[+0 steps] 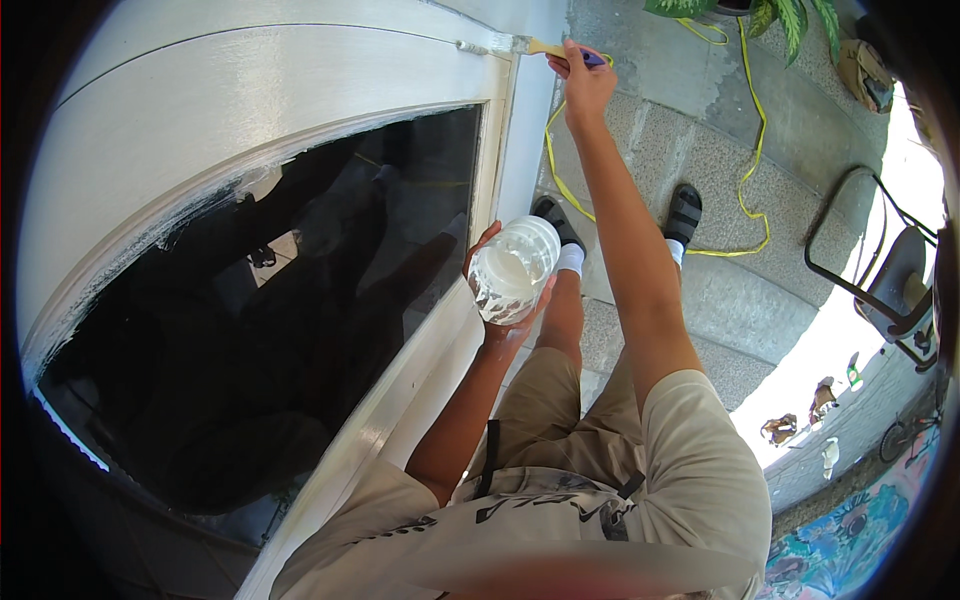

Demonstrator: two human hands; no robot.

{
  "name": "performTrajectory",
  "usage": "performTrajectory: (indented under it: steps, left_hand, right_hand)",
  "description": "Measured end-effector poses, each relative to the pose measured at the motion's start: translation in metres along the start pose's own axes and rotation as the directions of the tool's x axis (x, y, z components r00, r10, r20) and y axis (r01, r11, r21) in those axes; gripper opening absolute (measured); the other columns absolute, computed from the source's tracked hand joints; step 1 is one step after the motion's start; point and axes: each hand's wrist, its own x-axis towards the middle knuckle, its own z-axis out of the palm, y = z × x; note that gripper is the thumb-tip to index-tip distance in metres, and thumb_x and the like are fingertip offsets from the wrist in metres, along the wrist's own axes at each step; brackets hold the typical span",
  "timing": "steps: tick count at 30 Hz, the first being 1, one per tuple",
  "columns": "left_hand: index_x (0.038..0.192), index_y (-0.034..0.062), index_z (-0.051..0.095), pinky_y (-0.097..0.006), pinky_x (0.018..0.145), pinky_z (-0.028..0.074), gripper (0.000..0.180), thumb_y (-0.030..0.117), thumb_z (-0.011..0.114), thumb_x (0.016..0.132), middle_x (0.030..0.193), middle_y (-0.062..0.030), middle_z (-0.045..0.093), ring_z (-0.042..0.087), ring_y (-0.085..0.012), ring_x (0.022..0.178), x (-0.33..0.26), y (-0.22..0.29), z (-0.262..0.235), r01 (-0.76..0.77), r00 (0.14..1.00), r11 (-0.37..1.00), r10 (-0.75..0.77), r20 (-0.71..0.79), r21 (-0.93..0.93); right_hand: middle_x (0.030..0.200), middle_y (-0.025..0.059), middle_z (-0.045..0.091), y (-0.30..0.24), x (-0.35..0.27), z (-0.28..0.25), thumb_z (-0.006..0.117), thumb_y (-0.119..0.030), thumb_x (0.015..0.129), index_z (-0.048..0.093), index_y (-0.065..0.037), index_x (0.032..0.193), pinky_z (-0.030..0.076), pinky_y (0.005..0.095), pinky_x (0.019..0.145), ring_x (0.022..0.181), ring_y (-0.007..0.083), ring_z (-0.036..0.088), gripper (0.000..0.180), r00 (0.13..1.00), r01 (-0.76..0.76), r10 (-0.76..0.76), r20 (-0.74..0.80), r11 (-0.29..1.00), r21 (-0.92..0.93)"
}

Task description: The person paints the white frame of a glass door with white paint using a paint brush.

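Note:
My right hand is closed around the purple-ended handle of a paintbrush. The brush reaches leftward, its bristles against the white-painted frame, beside a small whitish fitting. Lower down, my left hand cups a clear plastic jar with white paint inside and smears on its wall. The jar tilts slightly, its mouth facing up. Dark glass fills the frame, and white streaks run over the glass along its curved upper edge.
A yellow cord winds across the paved floor near my sandaled feet. A potted plant stands at the top right. To the right is a dark metal-framed chair. A brown bag-like item lies beyond the plant.

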Motion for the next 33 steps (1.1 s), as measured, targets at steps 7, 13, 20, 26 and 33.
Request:
performTrajectory:
  steps: [7, 13, 20, 26, 33]
  left_hand:
    - [0.142, 0.0071, 0.031, -0.042, 0.115, 0.038, 0.098, 0.008, 0.09, 0.064, 0.145, -0.0148, 0.041, 0.045, -0.0278, 0.132, 0.0, 0.01, -0.005, 0.071, 0.997, 0.997, -0.071, -0.01, -0.012]
    - [0.141, 0.0067, 0.032, -0.042, 0.114, 0.039, 0.096, 0.009, 0.09, 0.065, 0.144, -0.0148, 0.041, 0.045, -0.0282, 0.132, 0.005, 0.01, -0.005, -0.025, 0.999, 0.998, 0.026, -0.021, 0.052]
    - [0.143, 0.0019, 0.038, -0.043, 0.108, 0.042, 0.088, 0.003, 0.081, 0.066, 0.142, -0.0155, 0.042, 0.045, -0.0272, 0.129, -0.001, 0.003, 0.001, -0.033, 0.999, 0.999, 0.033, -0.018, -0.006]
    - [0.143, 0.0018, 0.038, -0.043, 0.109, 0.042, 0.086, 0.001, 0.079, 0.068, 0.142, -0.0158, 0.041, 0.044, -0.0269, 0.129, -0.008, -0.001, -0.013, 0.003, 1.0, 1.0, -0.002, -0.03, 0.01]
    - [0.143, 0.0002, 0.038, -0.043, 0.108, 0.043, 0.086, 0.001, 0.079, 0.068, 0.142, -0.0156, 0.041, 0.044, -0.0268, 0.13, -0.003, 0.006, -0.009, -0.045, 0.999, 0.999, 0.045, -0.026, 0.029]
  right_hand:
    - [0.087, 0.0166, 0.071, -0.141, -0.101, 0.113, 0.072, -0.01, 0.093, 0.068, 0.01, 0.094, 0.064, 0.0352, 0.074, 0.076, 0.0221, 0.073, 0.021, 0.921, 0.281, -0.333, 0.203, 0.927, 0.247]
    - [0.087, 0.0163, 0.071, -0.108, -0.08, 0.1, 0.072, -0.009, 0.093, 0.068, 0.01, 0.094, 0.064, 0.0355, 0.075, 0.075, 0.0219, 0.073, 0.02, 0.912, 0.22, -0.328, 0.248, 0.899, 0.378]
    - [0.093, 0.0183, 0.072, 0.01, 0.001, -0.002, 0.07, -0.009, 0.094, 0.067, 0.011, 0.102, 0.065, 0.0342, 0.076, 0.08, 0.0267, 0.074, 0.022, 0.993, 0.119, -0.117, 0.024, 0.991, -0.062]
    - [0.09, 0.0181, 0.072, -0.047, -0.053, 0.064, 0.07, -0.008, 0.094, 0.067, 0.011, 0.099, 0.064, 0.0334, 0.077, 0.079, 0.0245, 0.074, 0.02, 0.956, 0.257, -0.243, 0.165, 0.964, -0.07]
    - [0.092, 0.0162, 0.071, -0.064, -0.047, 0.057, 0.071, -0.013, 0.095, 0.067, 0.007, 0.102, 0.062, 0.0343, 0.081, 0.082, 0.023, 0.072, 0.022, 0.961, 0.013, -0.085, 0.264, 0.965, 0.261]
